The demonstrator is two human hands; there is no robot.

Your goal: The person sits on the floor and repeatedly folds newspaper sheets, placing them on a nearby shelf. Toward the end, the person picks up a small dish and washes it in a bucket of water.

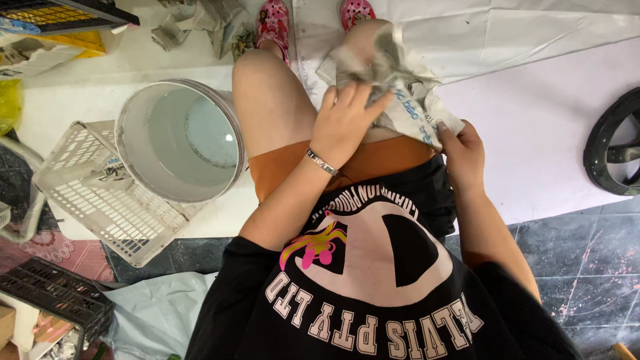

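Grey-printed newspaper (pixel 393 80); white bucket (pixel 180 140) at nine o'clock; pink patterned sandals (pixel 273 23) at twelve; orange shorts (pixel 347 167); black tyre (pixel 610 147) at three.

L hand (pixel 345 120): fingers bent, pressing down over R knee | R hand (pixel 461 152): pinch grip, wrist low

The crumpled newspaper (pixel 393 80) lies on my right knee, my left hand (pixel 347 120) on top of it, my right hand (pixel 463 150) at its right edge. Left of my legs sits the bucket (pixel 177 140), resting against a basket (pixel 93 193) on the floor. A wheel (pixel 610 143) lies far right.
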